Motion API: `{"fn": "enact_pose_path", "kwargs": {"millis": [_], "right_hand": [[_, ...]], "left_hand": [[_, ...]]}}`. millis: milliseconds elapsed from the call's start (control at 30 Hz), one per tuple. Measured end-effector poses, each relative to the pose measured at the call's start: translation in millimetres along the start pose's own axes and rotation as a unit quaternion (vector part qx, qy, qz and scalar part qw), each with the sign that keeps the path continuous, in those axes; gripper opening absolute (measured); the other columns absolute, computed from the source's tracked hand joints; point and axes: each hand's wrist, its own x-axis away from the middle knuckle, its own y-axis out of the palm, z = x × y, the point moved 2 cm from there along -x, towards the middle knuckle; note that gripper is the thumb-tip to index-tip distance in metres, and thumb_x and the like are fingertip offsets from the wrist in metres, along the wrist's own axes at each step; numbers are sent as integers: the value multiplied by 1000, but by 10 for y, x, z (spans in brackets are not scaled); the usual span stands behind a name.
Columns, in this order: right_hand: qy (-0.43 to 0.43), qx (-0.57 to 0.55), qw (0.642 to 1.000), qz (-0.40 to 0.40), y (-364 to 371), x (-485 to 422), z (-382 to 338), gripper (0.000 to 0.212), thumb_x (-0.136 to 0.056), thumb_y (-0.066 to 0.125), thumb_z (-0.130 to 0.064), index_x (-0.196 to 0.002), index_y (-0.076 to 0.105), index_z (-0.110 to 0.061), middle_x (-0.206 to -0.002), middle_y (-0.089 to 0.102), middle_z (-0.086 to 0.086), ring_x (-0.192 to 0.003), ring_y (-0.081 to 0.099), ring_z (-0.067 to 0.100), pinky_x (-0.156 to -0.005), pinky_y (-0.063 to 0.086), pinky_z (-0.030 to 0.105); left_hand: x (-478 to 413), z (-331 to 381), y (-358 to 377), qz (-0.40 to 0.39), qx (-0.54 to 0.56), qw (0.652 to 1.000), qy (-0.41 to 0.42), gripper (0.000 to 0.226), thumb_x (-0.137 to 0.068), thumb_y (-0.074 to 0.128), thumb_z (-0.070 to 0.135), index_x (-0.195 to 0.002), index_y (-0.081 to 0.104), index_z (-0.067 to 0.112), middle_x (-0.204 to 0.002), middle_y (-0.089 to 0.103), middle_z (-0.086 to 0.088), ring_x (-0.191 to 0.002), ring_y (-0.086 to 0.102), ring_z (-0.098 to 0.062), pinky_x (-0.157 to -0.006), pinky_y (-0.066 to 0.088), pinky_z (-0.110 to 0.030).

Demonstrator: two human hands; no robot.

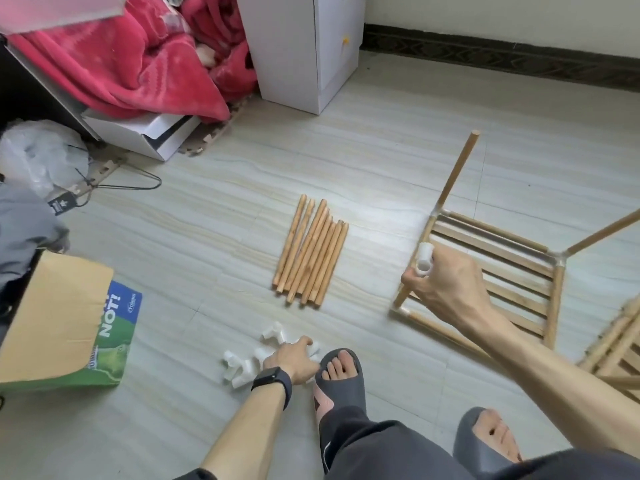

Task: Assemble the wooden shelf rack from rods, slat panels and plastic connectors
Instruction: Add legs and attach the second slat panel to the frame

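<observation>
A partly built rack (491,265), a slat panel with white corner connectors and upright rods, lies on the floor at right. My right hand (446,289) grips a white plastic connector (425,261) at the top of a rod on the rack's near left corner. Down by my left foot, my left hand (291,362) reaches into a pile of white connectors (249,362), fingers curled over one of them. A bundle of several loose wooden rods (311,251) lies in the middle of the floor.
Another slat panel (616,344) pokes in at the right edge. A cardboard box (65,323) stands at left, with a white cabinet (304,46), red blanket (131,57) and wire hanger (138,181) behind. My feet in grey slippers (341,379) are at bottom centre.
</observation>
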Motion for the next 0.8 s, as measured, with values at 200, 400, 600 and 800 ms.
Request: {"fn": "enact_pose_path", "kwargs": {"millis": [200, 400, 600, 800], "right_hand": [[-92, 104, 980, -140, -200, 94, 190, 36, -72, 74, -43, -64, 44, -24, -62, 51, -11, -54, 45, 5, -44, 26, 22], [-179, 172, 938, -243, -543, 320, 278, 39, -80, 75, -49, -73, 45, -24, -76, 45, -14, -69, 44, 13, -58, 31, 24], [-103, 206, 963, -140, -699, 833, 568, 24, -97, 54, -41, -100, 59, -18, -105, 51, -5, -85, 56, 20, -73, 50, 36], [22, 167, 985, -41, -761, 1177, 1010, 18, -100, 55, -34, -95, 56, -17, -98, 46, -4, -68, 53, 21, -63, 52, 39]], "left_hand": [[-197, 23, 54, 4, 14, 1000, -15, 52, -100, 39, 49, -147, 42, 28, -145, 54, -5, -130, 52, -26, -102, 45, -38], [-157, -14, -6, 56, -6, 998, -18, 29, -97, 49, 34, -125, 45, 30, -123, 63, -1, -108, 60, -23, -83, 47, -32], [6, 417, -533, 152, 135, 977, 70, 28, -91, 61, 33, -114, 45, 28, -108, 63, -6, -91, 58, -28, -79, 49, -36], [433, 1757, -1599, 229, 265, 888, 297, 29, -89, 66, 46, -107, 44, 41, -95, 65, 5, -84, 64, -18, -66, 47, -31]]}}
